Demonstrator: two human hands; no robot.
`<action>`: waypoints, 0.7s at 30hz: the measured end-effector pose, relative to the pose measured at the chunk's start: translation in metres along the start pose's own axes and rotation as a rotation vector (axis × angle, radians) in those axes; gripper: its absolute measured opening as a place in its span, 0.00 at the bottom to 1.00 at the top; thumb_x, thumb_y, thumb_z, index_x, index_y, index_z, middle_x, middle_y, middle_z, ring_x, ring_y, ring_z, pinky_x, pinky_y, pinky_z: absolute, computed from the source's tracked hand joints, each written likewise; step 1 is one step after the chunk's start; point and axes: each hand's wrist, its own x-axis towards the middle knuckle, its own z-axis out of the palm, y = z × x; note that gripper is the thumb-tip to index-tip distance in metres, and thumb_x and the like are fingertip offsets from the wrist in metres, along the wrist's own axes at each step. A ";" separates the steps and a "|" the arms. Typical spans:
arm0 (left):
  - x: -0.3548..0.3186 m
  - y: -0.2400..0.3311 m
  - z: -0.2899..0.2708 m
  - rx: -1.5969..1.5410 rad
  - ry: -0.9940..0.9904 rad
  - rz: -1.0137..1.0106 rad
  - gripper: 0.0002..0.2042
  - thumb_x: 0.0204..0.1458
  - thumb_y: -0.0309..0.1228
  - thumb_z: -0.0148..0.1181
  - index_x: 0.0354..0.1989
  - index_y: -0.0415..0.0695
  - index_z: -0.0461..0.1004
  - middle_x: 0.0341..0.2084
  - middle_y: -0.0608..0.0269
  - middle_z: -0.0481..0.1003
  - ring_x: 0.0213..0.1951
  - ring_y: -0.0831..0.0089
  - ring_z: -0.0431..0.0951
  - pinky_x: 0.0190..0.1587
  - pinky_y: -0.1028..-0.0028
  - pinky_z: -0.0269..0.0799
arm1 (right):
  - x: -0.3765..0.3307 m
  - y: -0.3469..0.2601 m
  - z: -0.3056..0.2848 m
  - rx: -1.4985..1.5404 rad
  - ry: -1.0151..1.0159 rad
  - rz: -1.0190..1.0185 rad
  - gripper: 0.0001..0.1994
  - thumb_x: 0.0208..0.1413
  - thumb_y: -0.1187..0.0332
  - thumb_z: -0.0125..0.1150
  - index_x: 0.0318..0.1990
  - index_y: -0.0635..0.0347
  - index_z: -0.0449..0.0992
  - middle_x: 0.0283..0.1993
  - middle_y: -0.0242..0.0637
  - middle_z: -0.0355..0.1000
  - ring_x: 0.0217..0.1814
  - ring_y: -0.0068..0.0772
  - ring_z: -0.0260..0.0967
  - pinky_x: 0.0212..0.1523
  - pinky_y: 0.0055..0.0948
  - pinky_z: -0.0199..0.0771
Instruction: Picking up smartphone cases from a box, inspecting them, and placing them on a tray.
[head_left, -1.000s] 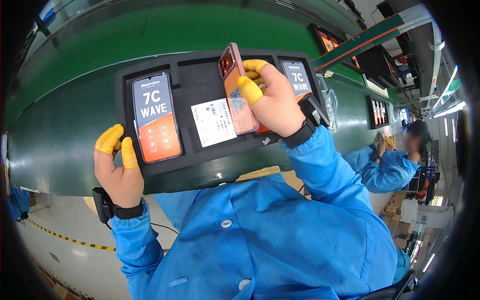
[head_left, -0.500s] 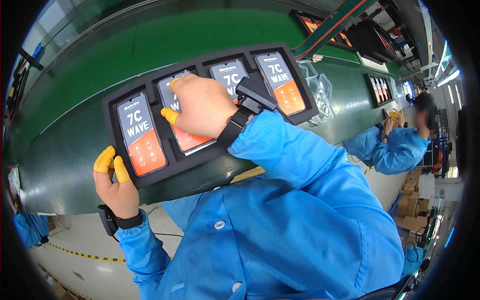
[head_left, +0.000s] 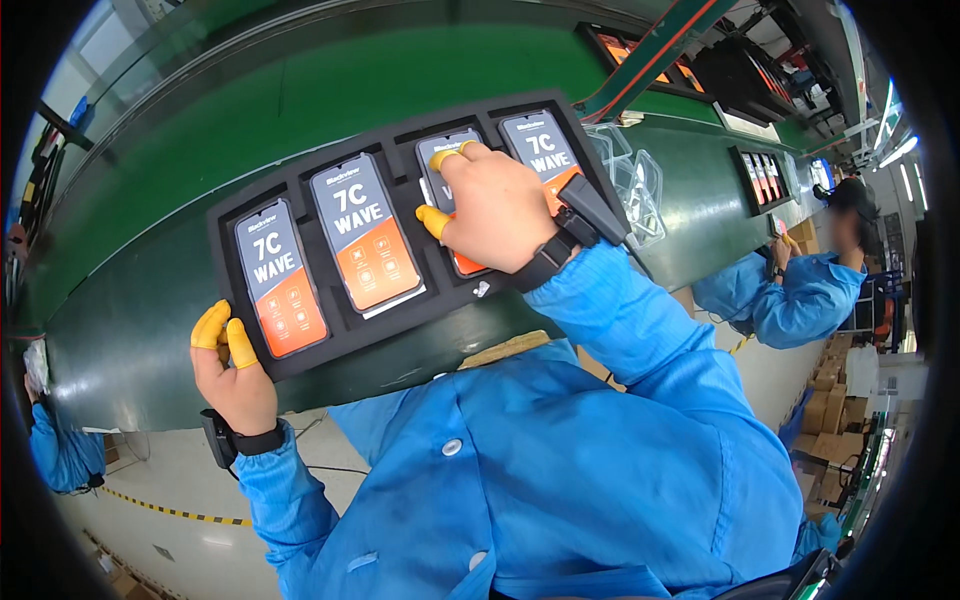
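A black foam tray [head_left: 352, 335] lies slantwise on the green bench, with several smartphones in its slots. Each phone has a printed grey and orange front. My left hand [head_left: 232, 385], yellow finger cots on its tips, grips the tray's near left corner. Over the third phone from the left [head_left: 468, 265] is my right hand [head_left: 500, 205], its fingers curled on the upper part and thumb at the left edge; the palm hides much of that phone. To its left the second phone [head_left: 362, 235] shows fully, a white sliver under its lower end. The leftmost phone [head_left: 282, 280] sits in its slot.
Clear plastic trays [head_left: 635, 185] lie beside the foam tray's right end. A green post [head_left: 650, 60] rises behind them. Further right, a co-worker in blue [head_left: 790, 290] works near another phone tray [head_left: 760, 180]. A long green belt [head_left: 230, 130] runs behind.
My right hand has moved right, from the second phone to the third, uncovering the second. My left hand stays at the tray's corner.
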 end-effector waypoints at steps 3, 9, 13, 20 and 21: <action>0.000 -0.001 0.002 -0.042 0.049 0.048 0.10 0.60 0.25 0.54 0.48 0.37 0.74 0.47 0.59 0.73 0.45 0.72 0.74 0.48 0.75 0.70 | -0.003 0.009 0.002 0.068 0.058 -0.008 0.20 0.45 0.62 0.68 0.44 0.64 0.76 0.35 0.43 0.71 0.38 0.46 0.72 0.38 0.38 0.74; -0.003 0.000 0.000 -0.082 0.062 0.042 0.10 0.61 0.25 0.52 0.49 0.36 0.73 0.48 0.58 0.73 0.47 0.70 0.74 0.51 0.74 0.69 | -0.012 0.039 -0.036 0.724 0.007 0.314 0.14 0.55 0.73 0.59 0.49 0.68 0.72 0.28 0.34 0.71 0.32 0.20 0.74 0.29 0.26 0.73; -0.003 0.002 0.000 -0.026 0.051 0.049 0.10 0.62 0.25 0.51 0.49 0.36 0.73 0.48 0.58 0.72 0.47 0.71 0.74 0.50 0.75 0.69 | -0.022 0.073 -0.021 0.968 0.090 0.284 0.13 0.57 0.75 0.57 0.49 0.69 0.72 0.37 0.37 0.74 0.39 0.23 0.72 0.39 0.22 0.73; -0.003 0.002 0.004 -0.083 0.056 0.019 0.11 0.62 0.26 0.51 0.49 0.36 0.73 0.49 0.59 0.72 0.47 0.72 0.74 0.51 0.75 0.68 | -0.020 0.064 -0.015 0.926 0.085 0.264 0.12 0.57 0.74 0.58 0.48 0.71 0.71 0.38 0.40 0.74 0.28 0.24 0.73 0.31 0.25 0.74; -0.002 0.002 0.005 -0.082 0.048 0.027 0.11 0.62 0.26 0.51 0.49 0.36 0.73 0.49 0.59 0.72 0.47 0.72 0.74 0.51 0.75 0.68 | -0.019 0.053 -0.022 0.882 0.031 0.276 0.13 0.57 0.74 0.59 0.47 0.72 0.71 0.37 0.41 0.74 0.22 0.23 0.73 0.25 0.26 0.74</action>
